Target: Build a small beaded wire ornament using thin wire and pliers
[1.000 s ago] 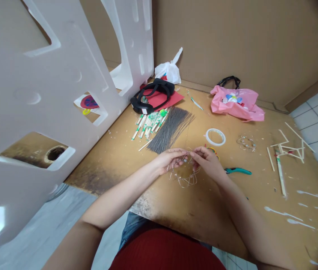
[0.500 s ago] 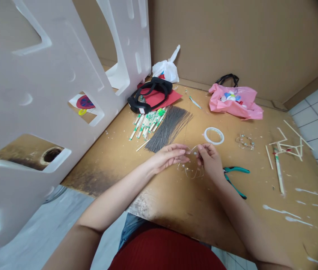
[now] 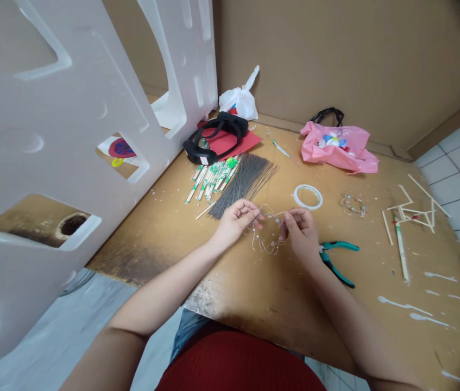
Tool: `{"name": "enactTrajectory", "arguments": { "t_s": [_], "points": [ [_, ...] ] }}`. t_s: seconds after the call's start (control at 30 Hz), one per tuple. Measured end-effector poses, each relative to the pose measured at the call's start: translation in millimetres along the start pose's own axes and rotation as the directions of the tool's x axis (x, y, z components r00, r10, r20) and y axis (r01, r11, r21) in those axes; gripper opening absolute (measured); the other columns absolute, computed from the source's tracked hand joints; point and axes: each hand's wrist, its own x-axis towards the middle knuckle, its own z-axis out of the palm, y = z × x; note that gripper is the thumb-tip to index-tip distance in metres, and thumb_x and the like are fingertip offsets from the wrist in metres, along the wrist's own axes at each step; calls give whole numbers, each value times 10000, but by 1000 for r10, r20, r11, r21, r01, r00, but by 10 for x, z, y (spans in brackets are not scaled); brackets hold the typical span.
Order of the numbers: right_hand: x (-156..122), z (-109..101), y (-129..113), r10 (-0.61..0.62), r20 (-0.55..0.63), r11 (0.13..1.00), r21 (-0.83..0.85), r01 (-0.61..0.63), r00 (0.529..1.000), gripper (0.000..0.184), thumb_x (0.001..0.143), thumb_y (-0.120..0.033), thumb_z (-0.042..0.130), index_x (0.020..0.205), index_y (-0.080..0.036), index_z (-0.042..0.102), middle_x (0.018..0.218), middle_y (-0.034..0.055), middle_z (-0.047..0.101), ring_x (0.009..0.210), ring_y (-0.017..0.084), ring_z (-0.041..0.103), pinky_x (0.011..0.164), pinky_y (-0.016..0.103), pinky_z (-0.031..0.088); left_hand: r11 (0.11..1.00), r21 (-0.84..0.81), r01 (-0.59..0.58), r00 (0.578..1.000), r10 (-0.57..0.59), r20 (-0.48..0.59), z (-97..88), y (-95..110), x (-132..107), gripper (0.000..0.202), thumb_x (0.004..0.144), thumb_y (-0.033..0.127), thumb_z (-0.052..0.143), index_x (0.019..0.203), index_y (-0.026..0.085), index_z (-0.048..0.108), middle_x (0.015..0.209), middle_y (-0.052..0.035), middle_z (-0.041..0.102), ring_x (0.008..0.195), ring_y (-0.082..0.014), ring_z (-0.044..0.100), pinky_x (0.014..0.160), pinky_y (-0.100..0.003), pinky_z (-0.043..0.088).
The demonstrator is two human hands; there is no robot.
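Both my hands meet over the middle of the wooden table (image 3: pixel 262 304). Between them hangs a thin silver wire piece (image 3: pixel 265 243), bent into loops with small beads on it. My left hand (image 3: pixel 234 220) pinches its left end with curled fingers. My right hand (image 3: pixel 301 231) pinches the right end, fingers closed round the wire. Teal-handled pliers (image 3: pixel 335 255) lie on the table just right of my right wrist. A fan of grey wires (image 3: pixel 244 184) lies just beyond my left hand.
A tape ring (image 3: pixel 308 196) and a small beaded wire piece (image 3: pixel 352 205) lie beyond my right hand. Wrapped chopsticks (image 3: pixel 209 179), a black headset (image 3: pixel 213 138) on red paper, a pink bag (image 3: pixel 338 147), a stick frame (image 3: pixel 411 212). White foam panels (image 3: pixel 62 141) stand left.
The wire piece was turned and lifted between my hands. My left fingers went from stretched out half a second ago to curled in a pinch. The view shifted slightly.
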Motion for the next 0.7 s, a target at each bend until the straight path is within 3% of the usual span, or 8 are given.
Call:
{"name": "enactTrajectory", "arguments": {
  "t_s": [0.27, 0.57, 0.7],
  "points": [
    [-22, -56, 29, -133, 1, 974, -185, 131, 991, 178, 807, -398, 589, 802, -226, 543, 686, -7, 621, 522, 117, 533, 504, 264, 462, 996, 82, 23, 1000, -24, 4, 13, 17, -14, 259, 727, 367, 676, 773, 139, 562, 715, -12, 656, 506, -82, 559, 570, -239, 440],
    [11, -82, -5, -62, 125, 985, -152, 81, 990, 189, 792, -415, 597, 763, -231, 568, 631, -17, 603, 501, 123, 540, 475, 267, 463, 998, 10, 57, 995, -57, 86, 7, -32, -5, 287, 698, 332, 706, 869, 149, 564, 824, -28, 663, 557, -70, 533, 556, -212, 418],
    [17, -88, -42, -73, 172, 960, -255, 116, 982, 199, 793, -414, 589, 758, -218, 599, 603, -9, 586, 533, 134, 541, 512, 276, 455, 988, 134, 77, 994, -86, 63, 27, -10, -21, 268, 656, 291, 736, 850, 138, 632, 716, -5, 626, 560, -65, 487, 540, -193, 373]
  ]
}}
